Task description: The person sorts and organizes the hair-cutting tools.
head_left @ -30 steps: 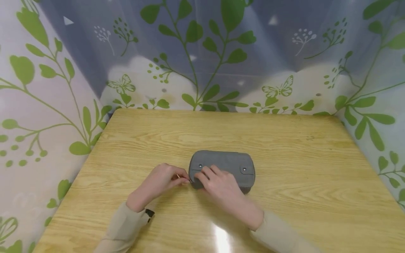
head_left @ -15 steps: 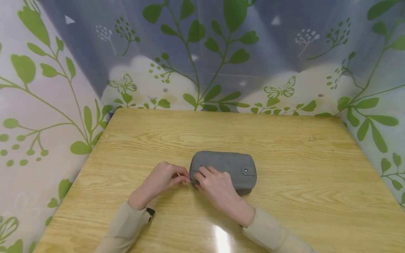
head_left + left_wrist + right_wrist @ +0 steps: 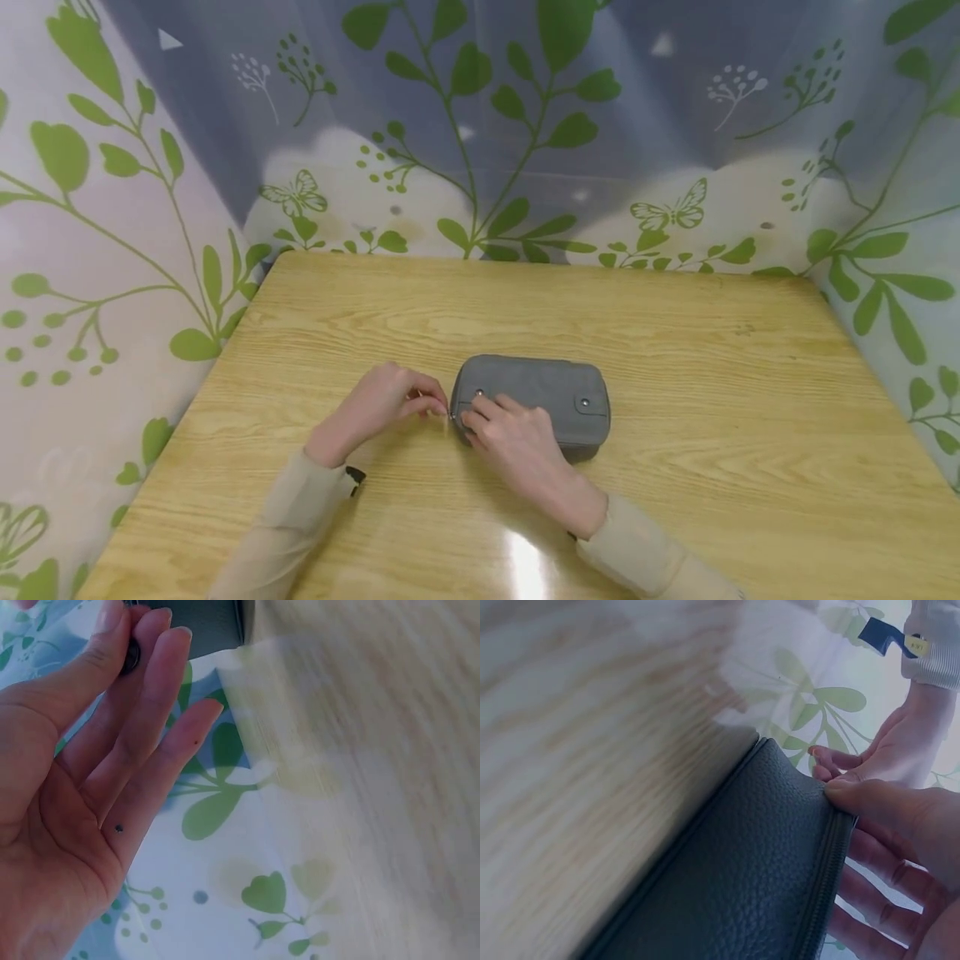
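A grey zippered case [image 3: 558, 387] with two metal snaps lies flat near the middle of the table. At its left end my left hand [image 3: 378, 408] pinches the zipper pull between thumb and forefinger. The dark pull [image 3: 131, 658] shows between those fingertips in the left wrist view, while the other fingers extend loosely. My right hand [image 3: 517, 437] grips the case's front left part, fingers on top. In the right wrist view its thumb [image 3: 862, 796] presses at the zipper edge of the case's pebbled side [image 3: 735, 847]. The fingers there are partly hidden behind the case.
The wood-grain table [image 3: 712, 375] extends around the case on every side. A leaf-patterned curtain [image 3: 480, 125] hangs behind the far edge and along both sides. A dark tag [image 3: 356, 479] sticks out at the left sleeve's cuff.
My left hand has moved slightly away from me along the case's left end, still pinching the pull. The right wrist has shifted a little left; its fingers stay on the case.
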`<state>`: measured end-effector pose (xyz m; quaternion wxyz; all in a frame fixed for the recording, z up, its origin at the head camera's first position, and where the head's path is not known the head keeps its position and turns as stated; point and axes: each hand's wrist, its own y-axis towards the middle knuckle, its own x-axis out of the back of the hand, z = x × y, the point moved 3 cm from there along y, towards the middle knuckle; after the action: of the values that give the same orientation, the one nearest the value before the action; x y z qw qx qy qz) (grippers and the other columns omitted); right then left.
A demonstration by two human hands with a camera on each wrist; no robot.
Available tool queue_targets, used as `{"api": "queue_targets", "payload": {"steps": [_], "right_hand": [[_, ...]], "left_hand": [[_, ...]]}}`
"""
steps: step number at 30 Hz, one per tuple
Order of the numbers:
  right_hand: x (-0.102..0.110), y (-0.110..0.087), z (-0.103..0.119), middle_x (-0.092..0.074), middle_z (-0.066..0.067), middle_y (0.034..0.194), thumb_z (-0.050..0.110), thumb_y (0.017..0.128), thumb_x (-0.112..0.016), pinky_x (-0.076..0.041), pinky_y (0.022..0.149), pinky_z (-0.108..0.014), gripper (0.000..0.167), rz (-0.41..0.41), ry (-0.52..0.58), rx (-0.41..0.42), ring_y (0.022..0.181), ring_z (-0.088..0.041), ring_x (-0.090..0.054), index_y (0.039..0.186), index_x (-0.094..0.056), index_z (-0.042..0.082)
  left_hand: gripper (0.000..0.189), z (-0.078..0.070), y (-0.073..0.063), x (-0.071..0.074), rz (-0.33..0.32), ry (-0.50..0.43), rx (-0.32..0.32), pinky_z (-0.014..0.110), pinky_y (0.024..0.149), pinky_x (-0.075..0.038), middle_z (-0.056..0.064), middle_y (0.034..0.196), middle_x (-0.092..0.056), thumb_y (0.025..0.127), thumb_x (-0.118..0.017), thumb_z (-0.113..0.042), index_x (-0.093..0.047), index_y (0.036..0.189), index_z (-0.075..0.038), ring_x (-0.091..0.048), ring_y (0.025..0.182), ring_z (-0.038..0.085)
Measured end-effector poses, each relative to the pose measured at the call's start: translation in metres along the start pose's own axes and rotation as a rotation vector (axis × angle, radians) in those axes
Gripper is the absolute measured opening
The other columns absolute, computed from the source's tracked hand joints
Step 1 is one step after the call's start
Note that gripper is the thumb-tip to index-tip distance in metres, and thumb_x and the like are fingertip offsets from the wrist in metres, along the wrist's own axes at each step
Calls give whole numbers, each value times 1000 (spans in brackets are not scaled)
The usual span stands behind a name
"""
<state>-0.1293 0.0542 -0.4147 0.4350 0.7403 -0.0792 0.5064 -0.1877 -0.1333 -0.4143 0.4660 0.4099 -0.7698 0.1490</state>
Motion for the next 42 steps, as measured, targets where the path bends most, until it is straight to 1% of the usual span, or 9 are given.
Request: {"api": "queue_targets", "payload": {"steps": [4,7,15,21,28,33,37,40,42], "right_hand": [[0,0,0,-68,7,83,22,77,-89,-44,38,-25,15,-30,-13,6,67,-13,-62,87,-79,19],[1,-1,0,-68,7,83,22,77,-89,-44,37,-26,15,-40,-21,8,67,-13,-61,87,-78,19],[0,-4,-1,-67,9,82,20,77,-88,-41,35,-25,13,-71,-52,20,66,-12,-60,84,-77,19],[-1,-4,-2,-66,10,80,16,78,-84,-40,35,-25,9,-85,-37,26,64,-11,-58,82,-76,18],[-1,-3,-4,-69,11,83,16,76,-88,-42,37,-25,14,-54,2,39,66,-11,-60,86,-78,19],[-1,-2,-5,-72,12,88,18,77,-88,-41,38,-23,14,-26,31,62,67,-10,-61,89,-80,20],[-2,0,-6,-71,13,86,14,81,-84,-37,37,-21,7,-31,60,89,64,-9,-57,82,-79,19],[-4,0,-8,-68,12,82,13,82,-82,-33,36,-20,10,-40,74,117,61,-9,-55,77,-75,18],[-4,0,-9,-68,13,81,16,83,-82,-32,37,-19,10,-42,82,132,61,-8,-56,76,-75,18]], "left_hand": [[6,2,5,2,7,4,-14,19,57,-48,-9,75,-74,90,-76,-23,-80,86,-20,-67,61,10],[5,4,9,2,21,-6,-10,19,56,-48,-11,75,-74,89,-77,-24,-80,85,-22,-67,61,10],[7,10,24,4,66,-14,-27,21,59,-49,-9,76,-74,90,-76,-24,-80,85,-21,-68,62,12],[8,18,41,6,72,-21,3,24,63,-53,-9,81,-75,92,-74,-20,-79,86,-18,-70,65,15],[9,25,58,10,47,54,9,26,61,-52,-7,82,-75,92,-74,-22,-79,85,-19,-69,64,14],[8,25,71,14,62,130,28,26,58,-49,-7,80,-75,91,-75,-23,-78,83,-22,-70,64,14],[10,24,82,14,89,148,38,27,59,-49,-7,85,-76,94,-72,-24,-77,86,-21,-70,69,15],[11,24,88,13,104,143,33,28,60,-49,-8,89,-75,95,-69,-23,-75,87,-21,-70,72,16],[11,23,91,12,107,150,21,28,61,-50,-9,92,-73,96,-68,-22,-74,87,-22,-70,74,15]]}}
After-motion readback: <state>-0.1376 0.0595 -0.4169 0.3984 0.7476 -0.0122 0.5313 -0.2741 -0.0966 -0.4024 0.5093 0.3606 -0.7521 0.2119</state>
